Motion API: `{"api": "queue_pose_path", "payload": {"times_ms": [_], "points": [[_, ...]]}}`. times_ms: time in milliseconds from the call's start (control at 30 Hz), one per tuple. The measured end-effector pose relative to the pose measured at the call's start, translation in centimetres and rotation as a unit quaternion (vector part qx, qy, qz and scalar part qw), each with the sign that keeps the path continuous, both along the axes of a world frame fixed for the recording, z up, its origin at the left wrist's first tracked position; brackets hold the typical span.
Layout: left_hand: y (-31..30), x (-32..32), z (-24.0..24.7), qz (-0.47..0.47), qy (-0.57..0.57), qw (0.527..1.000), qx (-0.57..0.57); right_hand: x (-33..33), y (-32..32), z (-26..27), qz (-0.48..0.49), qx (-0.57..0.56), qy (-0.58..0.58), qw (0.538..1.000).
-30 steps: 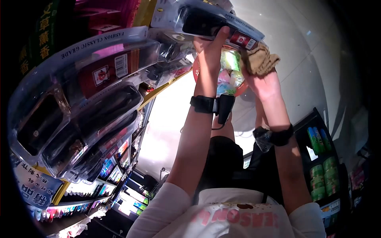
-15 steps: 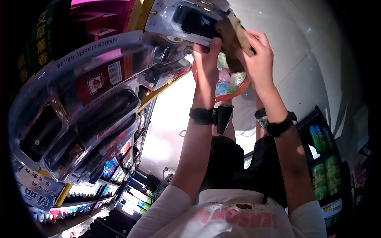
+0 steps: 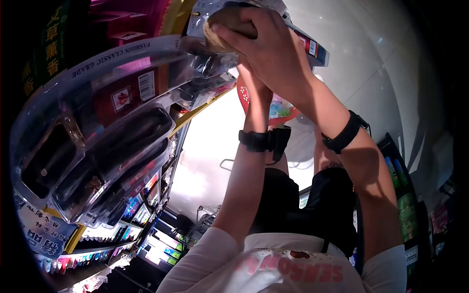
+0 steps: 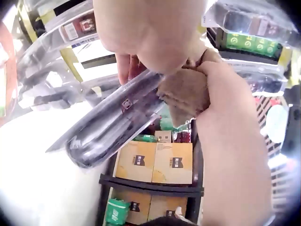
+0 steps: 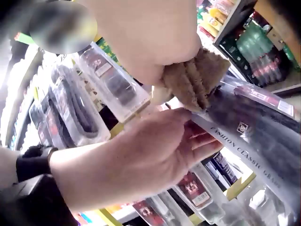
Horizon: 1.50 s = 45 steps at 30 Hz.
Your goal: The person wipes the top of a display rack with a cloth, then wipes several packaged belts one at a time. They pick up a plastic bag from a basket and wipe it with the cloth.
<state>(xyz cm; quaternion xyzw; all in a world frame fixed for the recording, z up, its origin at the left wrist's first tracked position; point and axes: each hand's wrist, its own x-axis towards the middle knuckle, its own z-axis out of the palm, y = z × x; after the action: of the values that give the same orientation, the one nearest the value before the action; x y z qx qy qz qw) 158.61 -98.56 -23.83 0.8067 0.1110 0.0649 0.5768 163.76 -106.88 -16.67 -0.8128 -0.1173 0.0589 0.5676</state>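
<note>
Cloth, brown and folded, sits in the curled grip of the right hand, thumb and fingers parted only by its thickness, as I watch remotely through the head camera. Left hand holds the clear pack, fingers bent behind one side; its thumb is covered, so I cannot fairly judge how firm that hold is. Half a second ago I had the cloth to the right of the left hand; now the right arm crosses over the left, and the cloth lies against the pack's end nearer the shelf. Yellow edge and racked packs crowd the left; the red basket sits below the hands; pale floor spreads to the right.
</note>
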Motion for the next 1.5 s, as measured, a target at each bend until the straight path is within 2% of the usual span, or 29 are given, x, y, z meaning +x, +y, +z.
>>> {"api": "queue_pose_path", "payload": {"times_ms": [33,133,200,300,367,533,600,633,667,700,733,833,867,933,1000,1033,1067,1133,1167,1200,1267,1333,1367,1400,1467,1500], "points": [[0.3,0.0,0.1,0.0,-0.001,1.0,0.001,-0.9,1.0,-2.5,-0.055,-0.174,-0.323,0.929],[1.7,-0.2,0.0,0.019,0.0,1.0,-0.01,-1.9,1.0,-3.8,-0.011,-0.235,-0.314,0.92],[2.9,-0.4,-0.3,0.016,0.068,0.997,0.017,-2.9,0.6,-5.4,-0.007,-0.235,-0.307,0.922],[2.6,-0.3,-0.4,0.024,0.052,0.998,0.014,-3.8,-0.9,-6.6,-0.014,-0.162,-0.268,0.949],[2.3,-0.2,-0.4,0.024,0.012,1.0,0.014,-4.4,-1.0,-6.9,-0.019,-0.167,-0.24,0.956],[3.0,-0.1,-0.6,0.029,0.039,0.999,-0.003,-6.1,-1.5,-7.6,-0.025,-0.156,-0.173,0.972],[2.9,0.1,0.2,0.023,0.069,0.997,0.025,-6.7,-2.1,-8.3,-0.016,-0.204,-0.084,0.975],[2.4,0.2,-0.1,0.064,0.076,0.987,-0.125,-7.3,-2.6,-9.5,-0.028,-0.191,-0.091,0.977],[3.2,0.1,-1.4,0.037,0.066,0.996,-0.047,-8.1,-3.2,-10.6,-0.036,-0.191,-0.057,0.979],[3.3,0.2,-1.0,0.036,0.082,0.996,-0.024,-8.8,-3.9,-11.6,-0.044,-0.192,-0.024,0.98],[3.1,0.2,-0.4,0.036,0.096,0.995,-0.002,-9.5,-4.5,-12.6,-0.058,-0.206,0.02,0.977],[3.0,0.2,-1.0,0.063,0.104,0.989,-0.082,-12.3,-7.3,-16.5,-0.147,-0.228,0.175,0.946],[3.0,0.2,-1.0,0.067,0.11,0.987,-0.093,-12.7,-8.6,-17.2,-0.154,-0.228,0.169,0.946],[3.1,0.8,-0.5,0.071,0.104,0.989,-0.076,-13.2,-10.9,-17.9,-0.186,-0.22,0.228,0.93],[4.7,0.6,-2.4,0.01,0.172,0.981,0.085,-13.9,-12.9,-18.1,-0.19,-0.204,0.209,0.937],[5.0,0.3,-2.8,0.013,0.201,0.968,0.15,-13.9,-13.4,-18.2,-0.19,-0.19,0.189,0.944],[5.1,0.6,-2.0,0.009,0.192,0.97,0.151,-13.6,-13.6,-17.8,-0.196,-0.188,0.182,0.945],[5.3,0.8,-0.3,-0.168,0.336,0.908,0.185,-12.7,-14.0,-16.8,-0.21,-0.141,0.236,0.938],[5.1,0.3,-2.0,-0.207,0.316,0.92,0.104,-11.8,-14.2,-16.9,-0.21,-0.137,0.234,0.939],[3.9,-0.2,-1.9,-0.205,0.228,0.95,0.061,-10.9,-14.0,-17.1,-0.211,-0.124,0.207,0.947],[1.6,0.3,-2.0,-0.172,0.177,0.966,-0.081,-9.6,-13.1,-17.8,-0.203,-0.102,0.193,0.954],[0.0,3.3,-0.2,-0.128,0.206,0.965,-0.095,-6.6,-11.9,-19.0,-0.2,-0.025,0.165,0.965],[-0.4,4.0,0.1,-0.095,0.239,0.959,-0.117,-5.5,-11.5,-19.5,-0.189,-0.024,0.122,0.974],[-0.4,4.4,-1.1,-0.037,0.212,0.952,-0.219,-3.9,-11.2,-18.1,-0.171,0.02,0.147,0.974],[-1.5,6.7,-1.1,0.018,0.244,0.928,-0.282,-1.0,-11.2,-15.6,-0.15,0.073,0.153,0.974],[-2.4,7.6,-1.1,0.044,0.242,0.934,-0.26,0.4,-11.5,-14.2,-0.142,0.07,0.156,0.975]]}}
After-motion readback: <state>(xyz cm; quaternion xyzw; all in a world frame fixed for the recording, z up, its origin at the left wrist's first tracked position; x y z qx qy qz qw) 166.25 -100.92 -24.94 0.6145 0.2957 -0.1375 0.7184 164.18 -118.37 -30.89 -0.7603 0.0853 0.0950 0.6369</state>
